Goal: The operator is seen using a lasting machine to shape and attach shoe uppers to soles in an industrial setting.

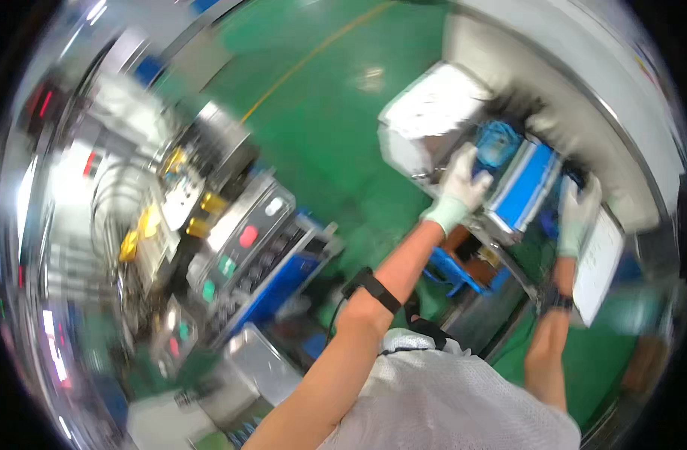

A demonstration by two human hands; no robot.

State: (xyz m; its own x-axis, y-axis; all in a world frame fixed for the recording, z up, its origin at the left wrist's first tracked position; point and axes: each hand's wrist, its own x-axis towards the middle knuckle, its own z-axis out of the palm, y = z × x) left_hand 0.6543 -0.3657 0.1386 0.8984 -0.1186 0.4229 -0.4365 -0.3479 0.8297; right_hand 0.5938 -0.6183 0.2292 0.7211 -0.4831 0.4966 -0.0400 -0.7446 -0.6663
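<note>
I observe both hands at work to the right of centre, each in a pale glove. The left hand [461, 187] lies just beside a tangled blue bundle [498, 144], at the left of a box with a bright blue top [529, 186] and pale edges. Its thumb stands apart from the fingers, so I record it as spread; contact with anything is not confirmed. The right hand [580, 210] is on the other side of the blue-topped box, near a small dark item [574, 177]. Blur there prevents a finding: I cannot tell whether its fingers are closed or gripping anything.

The box sits tilted in my view, between the two hands, with the bundle near its upper left. Beyond the left hand I note a large white container [437, 101]; beside the right forearm, a white panel [600, 262]. Below the left hand is a blue frame [459, 271] with brown contents, too blurred to identify.

Well apart on the left stands a grey control panel [234, 251] with red and green buttons. The floor [336, 112] is green, crossed by a yellow line [307, 56]
</note>
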